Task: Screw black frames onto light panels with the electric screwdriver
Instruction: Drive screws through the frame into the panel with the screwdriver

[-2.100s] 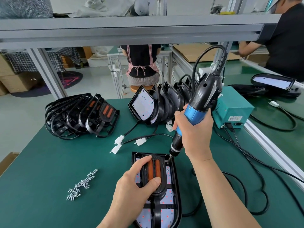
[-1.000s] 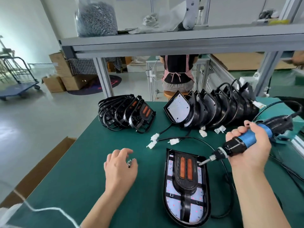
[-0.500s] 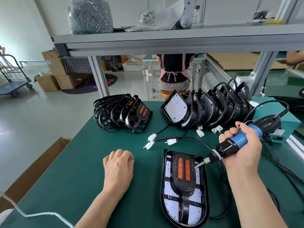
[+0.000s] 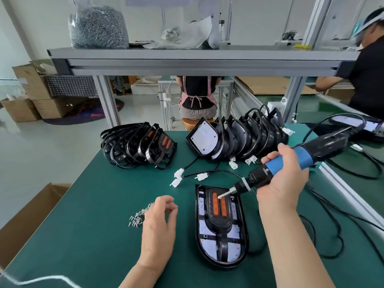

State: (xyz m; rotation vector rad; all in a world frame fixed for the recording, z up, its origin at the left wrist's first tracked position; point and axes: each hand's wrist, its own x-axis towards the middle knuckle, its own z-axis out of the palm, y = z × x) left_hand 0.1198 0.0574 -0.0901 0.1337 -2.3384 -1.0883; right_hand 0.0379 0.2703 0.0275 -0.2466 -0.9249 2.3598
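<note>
A light panel (image 4: 207, 246) lies flat on the green mat, with a black frame (image 4: 220, 226) carrying two orange strips set into it. My right hand (image 4: 284, 183) grips the blue-handled electric screwdriver (image 4: 305, 155), which is tilted low. Its bit tip hovers over the frame's upper end by the orange strips. My left hand (image 4: 158, 221) is just right of the loose screws (image 4: 137, 217), left of the panel. Its thumb and fingertips are pinched together, seemingly on a tiny screw that I can barely make out.
A stack of spare black frames (image 4: 141, 146) sits at the back left and a row of upright light panels (image 4: 239, 138) at the back centre, with white connectors (image 4: 178, 177) trailing forward. Black cables (image 4: 332, 235) loop at the right beside an aluminium rail (image 4: 349, 194). A cardboard box (image 4: 25, 221) stands off the left edge.
My left hand left the frame, reached the screw pile and now draws back toward the panel with fingers pinched. The screwdriver lifted off, swung right, and its tip has come back over the frame.
</note>
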